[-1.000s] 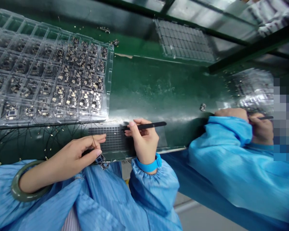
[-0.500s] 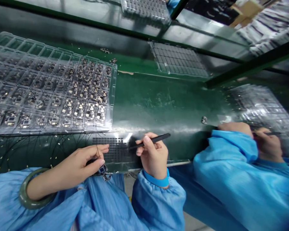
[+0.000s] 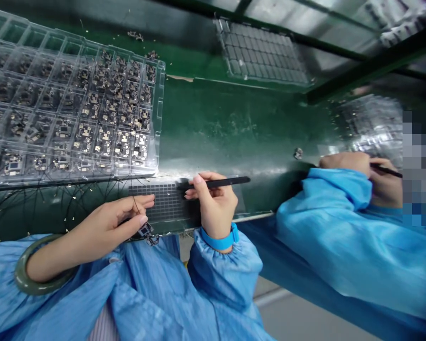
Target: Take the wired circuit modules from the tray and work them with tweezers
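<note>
My left hand [image 3: 108,227] pinches a small circuit board [image 3: 147,233] between thumb and fingers near the bench's front edge. A thin dark wire rises by the fingertips. In my right hand [image 3: 216,203] is a pair of black tweezers [image 3: 230,181], held like a pen, its tip pointing left. That tip is over the far right part of a sheet of small black squares [image 3: 168,201], which lies flat between my hands. Whether the tweezers' tip holds a square cannot be made out.
A clear compartment tray [image 3: 156,142] full of circuit boards stands at the left, thin wires along its front. Another clear tray [image 3: 266,52] lies at the back. A loose board [image 3: 298,153] rests at the right, near a co-worker's hand [image 3: 344,163]. A green post [image 3: 358,71] slants across the right.
The view has tipped downward, so everything sits higher in the picture. My right hand has brought the tweezers flatter and toward the sheet's far edge. My left hand keeps its pinch on the board.
</note>
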### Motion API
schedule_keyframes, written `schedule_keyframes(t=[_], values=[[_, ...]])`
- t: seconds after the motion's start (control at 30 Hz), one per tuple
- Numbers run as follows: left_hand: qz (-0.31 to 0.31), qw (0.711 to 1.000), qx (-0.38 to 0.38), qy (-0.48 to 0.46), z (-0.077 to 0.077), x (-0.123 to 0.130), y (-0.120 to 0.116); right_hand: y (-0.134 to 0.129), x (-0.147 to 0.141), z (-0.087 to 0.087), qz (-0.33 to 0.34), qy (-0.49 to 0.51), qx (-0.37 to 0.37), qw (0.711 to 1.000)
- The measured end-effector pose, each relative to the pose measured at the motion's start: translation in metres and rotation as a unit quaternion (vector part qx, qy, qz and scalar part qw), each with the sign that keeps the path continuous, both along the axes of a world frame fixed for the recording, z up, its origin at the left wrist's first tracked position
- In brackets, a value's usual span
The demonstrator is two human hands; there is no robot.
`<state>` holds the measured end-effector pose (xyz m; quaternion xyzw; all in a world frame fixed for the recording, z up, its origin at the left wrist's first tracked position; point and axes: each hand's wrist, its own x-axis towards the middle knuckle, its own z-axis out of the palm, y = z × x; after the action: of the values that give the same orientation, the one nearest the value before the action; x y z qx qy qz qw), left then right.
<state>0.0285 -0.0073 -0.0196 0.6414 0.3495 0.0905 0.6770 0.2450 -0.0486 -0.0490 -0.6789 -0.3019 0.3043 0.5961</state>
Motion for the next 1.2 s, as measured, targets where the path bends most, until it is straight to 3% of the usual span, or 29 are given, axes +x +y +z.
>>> schedule_keyframes(t=[0.13,0.23,0.43,0.6,0.77,1.2], values=[[0.019,0.999,-0.026,-0.006,0.004,0.001,0.0,-0.001,0.001,0.003,-0.008,0.004,0.024,1.0],[0.083,0.995,-0.047,-0.02,0.012,0.005,0.0,-0.003,-0.006,0.016,-0.02,0.028,0.056,0.998],[0.212,0.976,0.008,-0.038,0.02,0.012,0.0,-0.006,-0.054,0.044,-0.005,0.078,0.12,0.99],[0.289,0.954,-0.033,-0.075,0.014,0.01,0.0,0.005,-0.078,0.04,0.036,0.081,0.131,0.987],[0.306,0.942,-0.088,-0.108,0.011,0.008,-0.001,0.013,-0.078,0.034,0.05,0.074,0.137,0.987],[0.304,0.946,-0.073,-0.085,0.012,0.006,-0.001,0.014,-0.083,0.033,0.058,-0.015,0.117,0.991]])
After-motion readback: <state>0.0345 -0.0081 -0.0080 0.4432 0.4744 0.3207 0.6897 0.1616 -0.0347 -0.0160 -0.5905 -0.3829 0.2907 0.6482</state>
